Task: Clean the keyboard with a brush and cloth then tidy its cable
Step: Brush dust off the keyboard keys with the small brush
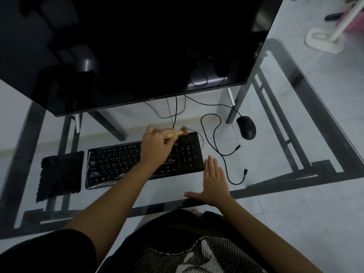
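Observation:
A black keyboard (110, 164) lies on the glass desk, its left part under a clear plastic film. My left hand (155, 148) reaches over the keyboard's middle and grips a small wooden-handled brush (178, 133), whose bristles sit at the keyboard's far edge above the number pad. My right hand (213, 180) rests flat on the glass, fingers spread, just off the keyboard's right front corner. A dark fuzzy cloth (60, 175) lies left of the keyboard. The keyboard's cable (175, 115) runs from its far edge up behind the monitor.
A large dark monitor (137, 46) fills the back of the glass desk (295, 134). A black mouse (246, 127) sits at the right. A loose black cable (220, 152) with free plugs loops between the keyboard and mouse. A white stand base (325, 39) is on the floor.

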